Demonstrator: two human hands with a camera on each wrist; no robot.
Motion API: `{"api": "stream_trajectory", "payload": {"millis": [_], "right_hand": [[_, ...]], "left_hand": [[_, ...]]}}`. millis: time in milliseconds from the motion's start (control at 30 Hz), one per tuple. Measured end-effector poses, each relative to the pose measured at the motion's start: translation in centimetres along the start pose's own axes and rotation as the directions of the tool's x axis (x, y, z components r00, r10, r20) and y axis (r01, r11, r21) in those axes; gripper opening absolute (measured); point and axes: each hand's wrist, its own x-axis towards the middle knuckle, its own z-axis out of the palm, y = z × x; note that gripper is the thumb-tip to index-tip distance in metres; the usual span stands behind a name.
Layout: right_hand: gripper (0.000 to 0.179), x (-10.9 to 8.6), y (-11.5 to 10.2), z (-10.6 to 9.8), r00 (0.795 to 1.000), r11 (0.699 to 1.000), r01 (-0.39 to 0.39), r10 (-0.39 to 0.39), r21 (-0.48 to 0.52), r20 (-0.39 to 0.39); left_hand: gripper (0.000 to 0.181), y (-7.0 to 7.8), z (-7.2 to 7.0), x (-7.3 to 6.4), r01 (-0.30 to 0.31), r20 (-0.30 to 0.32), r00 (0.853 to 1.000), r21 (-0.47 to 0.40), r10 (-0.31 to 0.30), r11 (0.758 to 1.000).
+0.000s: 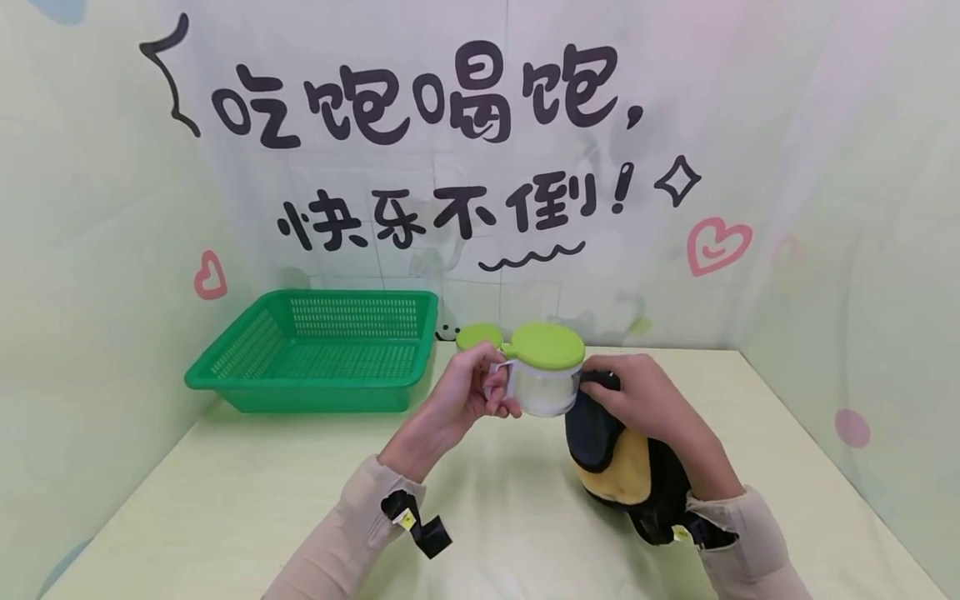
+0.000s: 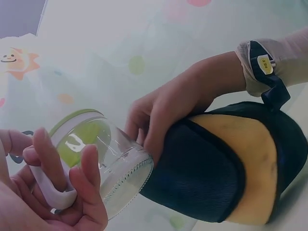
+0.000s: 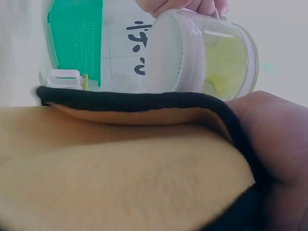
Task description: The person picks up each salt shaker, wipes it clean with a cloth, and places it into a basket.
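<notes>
My left hand (image 1: 480,383) grips the white handle (image 2: 54,190) of a clear glass jar (image 1: 543,390) with a green lid (image 1: 549,346). The jar is held up, tipped in both wrist views. At its right, my right hand (image 1: 641,392) pinches a dark navy and tan slipper (image 1: 615,475) by its dark end. The slipper's tan inside (image 3: 120,173) and dark trim fill much of the right wrist view. Jar base and right fingers overlap in the left wrist view. Behind my left hand shows a second, smaller green lid (image 1: 478,335), its lower part hidden.
A green perforated basket (image 1: 322,400) stands at the back left of the pale table (image 1: 315,475). Printed fabric walls (image 1: 795,167) with black characters enclose the table at the back and sides. Straps with small black boxes (image 1: 431,537) sit around my wrists.
</notes>
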Motion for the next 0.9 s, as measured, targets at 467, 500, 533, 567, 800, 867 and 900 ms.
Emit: {"api": "stream_trajectory", "payload": {"millis": [467,500,533,567,800,867,900], "right_hand": [[0.018,0.0,-0.14,0.1,0.975,0.998,0.056,-0.056,-0.005,-0.215],[0.019,0.01,-0.09,0.1,0.967,0.998,0.062,-0.061,-0.003,-0.249],[0.019,0.06,-0.07,0.1,0.957,0.998,0.07,-0.067,0.004,-0.282],[0.02,0.1,-0.06,0.11,0.949,0.997,0.076,-0.067,0.016,-0.309],[0.024,0.0,-0.12,0.12,0.925,0.991,0.069,-0.022,0.112,-0.38],[0.025,-0.02,-0.13,0.03,0.934,0.99,0.046,0.004,0.132,-0.358],[0.026,-0.03,-0.14,-0.01,0.94,0.99,0.037,0.012,0.137,-0.342]], "left_hand": [[0.037,0.16,-0.22,-0.13,-0.005,0.024,1.0,0.025,0.005,1.0],[0.037,0.15,-0.19,-0.13,-0.004,0.022,1.0,0.026,0.003,1.0],[0.037,0.14,-0.17,-0.13,-0.003,0.019,1.0,0.028,0.002,1.0],[0.036,0.11,-0.17,-0.12,0.0,0.018,1.0,0.032,0.0,0.999],[0.037,-0.14,-0.01,0.02,0.011,0.046,0.999,0.039,-0.013,0.999],[0.037,-0.12,0.08,-0.02,0.014,0.046,0.999,0.035,-0.016,0.999],[0.037,-0.11,0.12,-0.04,0.014,0.046,0.999,0.033,-0.015,0.999]]}}
